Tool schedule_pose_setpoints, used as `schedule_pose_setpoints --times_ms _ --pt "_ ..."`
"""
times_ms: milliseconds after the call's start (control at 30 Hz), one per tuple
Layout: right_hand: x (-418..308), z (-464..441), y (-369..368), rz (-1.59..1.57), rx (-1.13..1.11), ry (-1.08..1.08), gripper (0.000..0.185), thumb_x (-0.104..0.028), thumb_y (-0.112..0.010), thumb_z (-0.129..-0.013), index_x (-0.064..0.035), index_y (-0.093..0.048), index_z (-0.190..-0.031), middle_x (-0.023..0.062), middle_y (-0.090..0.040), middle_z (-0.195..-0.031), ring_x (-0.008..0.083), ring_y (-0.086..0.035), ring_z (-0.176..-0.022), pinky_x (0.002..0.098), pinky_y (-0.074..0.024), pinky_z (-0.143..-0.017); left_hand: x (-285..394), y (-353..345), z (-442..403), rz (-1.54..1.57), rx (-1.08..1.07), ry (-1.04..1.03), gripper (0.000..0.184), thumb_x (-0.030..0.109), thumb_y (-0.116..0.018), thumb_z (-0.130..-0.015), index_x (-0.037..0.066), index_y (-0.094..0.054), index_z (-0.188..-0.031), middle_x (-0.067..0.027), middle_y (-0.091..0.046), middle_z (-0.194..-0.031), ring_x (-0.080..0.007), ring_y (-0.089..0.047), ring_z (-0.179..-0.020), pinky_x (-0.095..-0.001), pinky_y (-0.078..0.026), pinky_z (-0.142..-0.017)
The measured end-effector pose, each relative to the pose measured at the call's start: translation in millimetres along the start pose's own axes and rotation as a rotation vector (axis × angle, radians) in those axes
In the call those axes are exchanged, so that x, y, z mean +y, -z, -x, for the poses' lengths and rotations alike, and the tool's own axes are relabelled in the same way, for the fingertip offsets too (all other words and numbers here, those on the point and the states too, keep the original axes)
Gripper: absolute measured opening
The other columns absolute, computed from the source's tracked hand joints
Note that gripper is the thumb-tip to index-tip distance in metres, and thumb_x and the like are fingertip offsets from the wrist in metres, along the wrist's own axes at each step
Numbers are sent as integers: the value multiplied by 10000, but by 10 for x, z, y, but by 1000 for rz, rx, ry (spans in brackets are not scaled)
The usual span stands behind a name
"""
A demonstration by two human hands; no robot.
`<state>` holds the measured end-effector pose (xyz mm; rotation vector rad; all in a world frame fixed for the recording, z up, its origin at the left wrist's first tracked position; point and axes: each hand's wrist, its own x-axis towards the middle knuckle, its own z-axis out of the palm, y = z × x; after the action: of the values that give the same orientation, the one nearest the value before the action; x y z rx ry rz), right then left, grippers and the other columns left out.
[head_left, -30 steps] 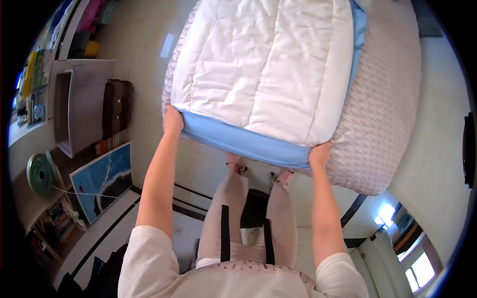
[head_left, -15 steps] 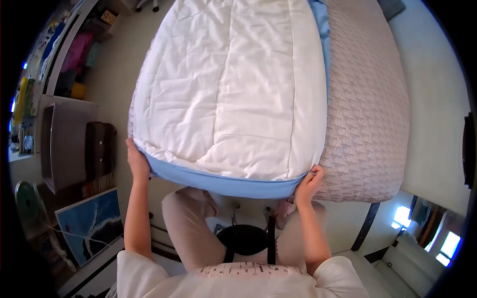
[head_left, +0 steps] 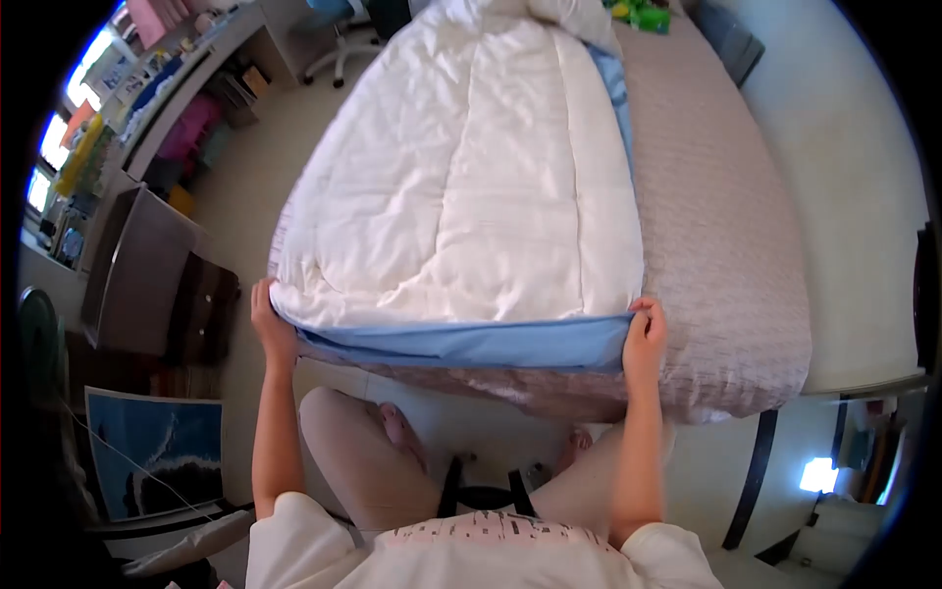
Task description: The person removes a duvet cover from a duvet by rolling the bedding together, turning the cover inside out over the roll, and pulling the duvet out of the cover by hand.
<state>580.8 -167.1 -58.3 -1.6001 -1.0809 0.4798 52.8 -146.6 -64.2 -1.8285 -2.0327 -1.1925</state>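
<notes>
A white quilt point(head_left: 456, 206) with stitched lines lies spread over the bed. Along its near end runs a blue fabric edge point(head_left: 471, 343), and more blue shows beneath its right side. My left hand point(head_left: 272, 319) is closed on the near left corner, where the blue cloth meets the white. At the near right corner, my right hand point(head_left: 644, 339) pinches the blue edge between curled fingers. The blue strip stretches between both hands and hangs over the foot of the bed. Folds hide the exact grip of each fingertip.
The bed's textured pinkish cover point(head_left: 721, 245) shows on the right. A green object point(head_left: 643, 17) lies at the far end. Left stand a brown drawer unit point(head_left: 204, 312), a long desk and a wheeled chair point(head_left: 343, 49). A blue picture point(head_left: 157, 452) leans at lower left.
My right hand has moved right and slightly up, and the blue edge is stretched straighter. The view has tilted up, showing more of the bed's far end.
</notes>
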Motion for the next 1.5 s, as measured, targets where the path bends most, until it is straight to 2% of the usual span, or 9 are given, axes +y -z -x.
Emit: schedule_pose_setpoints --times_ms 133,333,433,633,767,867,1000,1267,1500 --pt "-427 -84 393 205 -111 102 198 -22 -449 -917 -50 -645 -921 76 -535 -668 143 -470 -600 318 -388 -581 -34 486 -198 53 90 -15 283 -101 -463 -780 -45 -602 -1020 -204 -624 -935 -346 -633 -918 -377 -489 -850" --pt "-1032 -147 633 325 -22 175 188 -31 -468 -921 -71 -650 -944 107 -562 -661 209 -527 -586 357 -408 -581 -163 633 -289 186 -291 91 357 -112 -469 -720 -9 -620 -1028 -199 -632 -901 -316 -633 -894 -352 -489 -826" --pt "-170 -39 361 387 -142 226 145 -81 -493 -943 -69 -625 -1002 187 -663 -819 411 -619 -774 469 -482 -722 -215 469 -73 -107 -327 -152 468 -81 -555 -697 62 -615 -1139 -161 -608 -1028 -360 -597 -960 -398 -478 -866" --pt "346 548 241 436 112 281 250 -53 -467 -949 -76 -592 -1165 186 -628 -1120 390 -584 -1041 451 -462 -887 398 576 376 -149 -327 -671 662 12 -662 -602 125 -603 -1251 -102 -593 -1161 -332 -546 -1198 -473 -415 -1006" --pt "211 733 253 517 143 256 355 2 -484 -908 -89 -589 -1235 167 -566 -1254 373 -532 -1147 464 -439 -936 352 522 412 99 -246 -555 576 1 -649 -617 110 -656 -1183 -116 -639 -1164 -352 -580 -1156 -476 -434 -1010" --pt "15 818 240 816 209 570 537 41 -528 -807 -132 -571 -1313 172 -489 -1366 363 -484 -1226 495 -366 -1027 313 510 350 231 -203 -267 544 -24 -622 -654 96 -657 -1183 -140 -669 -1133 -376 -604 -1085 -463 -456 -976" --pt "-342 996 -75 757 -139 901 717 8 -615 -639 -139 -563 -1339 107 -472 -1422 337 -429 -1312 492 -277 -1107 372 513 196 238 -133 -226 545 -31 -615 -700 106 -633 -1226 -134 -674 -1137 -388 -608 -1045 -453 -458 -944" --pt "-254 411 188 665 -288 705 565 10 -730 -636 -134 -646 -1176 79 -629 -1234 276 -565 -1183 449 -383 -1031 353 439 -11 -108 115 -27 316 11 -579 -883 104 -635 -1179 -130 -663 -1148 -342 -623 -1016 -405 -453 -920" --pt "-437 422 169 599 -156 262 375 41 -702 -751 -66 -661 -1108 138 -668 -1102 366 -608 -1050 418 -455 -941 176 208 -214 540 -126 452 220 77 -497 -981 63 -619 -1164 -112 -660 -1072 -224 -603 -969 -307 -454 -860"
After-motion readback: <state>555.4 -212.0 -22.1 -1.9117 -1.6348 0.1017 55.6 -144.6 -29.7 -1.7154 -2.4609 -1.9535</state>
